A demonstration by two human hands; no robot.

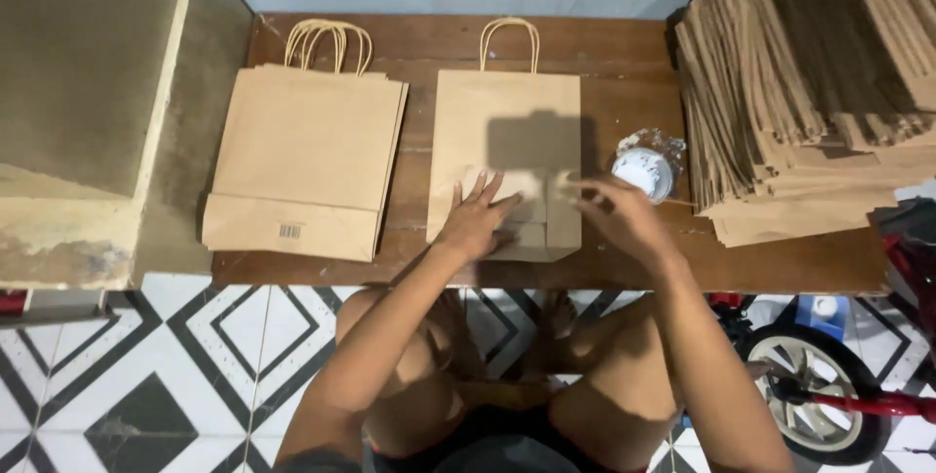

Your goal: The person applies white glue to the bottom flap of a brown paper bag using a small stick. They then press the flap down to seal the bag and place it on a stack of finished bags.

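wooden table (624, 273) bears a small white cup (643, 173), contents unclear; left hand (475, 221) presses flat, fingers spread, on the middle paper bag (507, 132); right hand (621, 216) hovers released at its right edge.

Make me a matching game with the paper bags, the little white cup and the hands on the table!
Things:
1. finished bag pile
2. single flat bag
3. white cup
4. tall stack of flat bags

Places:
A. far right of the table
B. under the left hand
C. left part of the table
D. just beyond the right hand

Pairs: 1-C, 2-B, 3-D, 4-A
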